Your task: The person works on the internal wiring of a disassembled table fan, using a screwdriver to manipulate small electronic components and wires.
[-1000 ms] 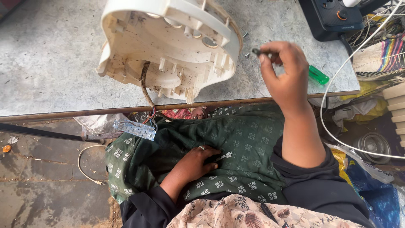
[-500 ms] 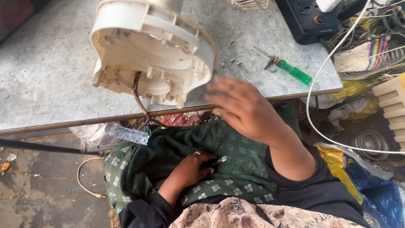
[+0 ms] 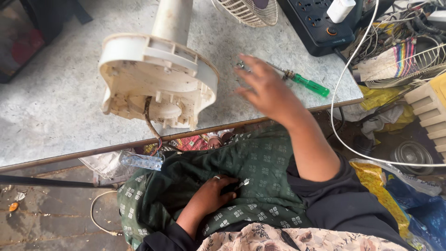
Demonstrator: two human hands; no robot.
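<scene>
R hand [image 3: 267, 88] is over the table [image 3: 55, 107], fingers spread, palm down, blurred. It holds nothing. Fingertips sit just beside the small screws [image 3: 241, 66] and near the screwdriver [image 3: 302, 82], green handle, lying flat on the tabletop pointing toward the right edge; can't tell if a finger touches either.

L hand [image 3: 213, 193] is down in the lap on green patterned cloth [image 3: 260, 162], fingers curled round a small dark part w/ a metal tip [image 3: 241, 184] poking out toward the right. Grip looks loose; can't tell what the part is.

Fan base [image 3: 158, 83], cream plastic, lies on its side on the table, underside facing cam, pole running away to the top. Brown cable [image 3: 151, 121] comes out of the underside, drops over the table edge.

Also on the table: black power strip [image 3: 316, 28] w/ white plug, wire fan guard [image 3: 248, 11] at top edge. White cable [image 3: 344, 125] loops off to the right.
</scene>
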